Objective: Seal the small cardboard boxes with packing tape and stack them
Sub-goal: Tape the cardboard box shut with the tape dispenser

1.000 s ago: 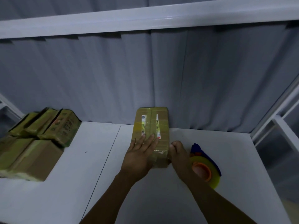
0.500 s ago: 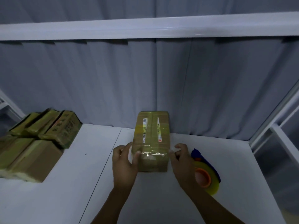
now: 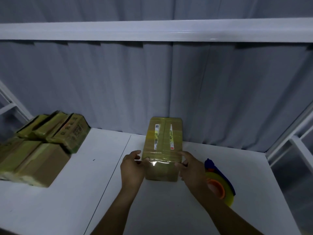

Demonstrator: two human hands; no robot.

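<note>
A small cardboard box (image 3: 163, 143) wrapped in yellowish tape, with white labels on top, lies lengthwise on the white table (image 3: 84, 192). My left hand (image 3: 133, 168) grips its near left edge, thumb on the taped top. My right hand (image 3: 191, 168) grips the near right edge the same way. A tape dispenser (image 3: 220, 185) with a yellow roll, orange core and blue handle lies just right of my right wrist. A stack of sealed boxes (image 3: 39, 146) stands at the table's left side.
Grey curtains (image 3: 152, 82) hang close behind the table. A white shelf beam (image 3: 152, 29) crosses overhead. White frame posts (image 3: 288, 133) rise at the right and at the far left. A seam line runs down the tabletop left of my hands.
My left hand came off the top of the box and took its left edge; my right hand shifted to the right edge. Both now hold the near end of the box.
</note>
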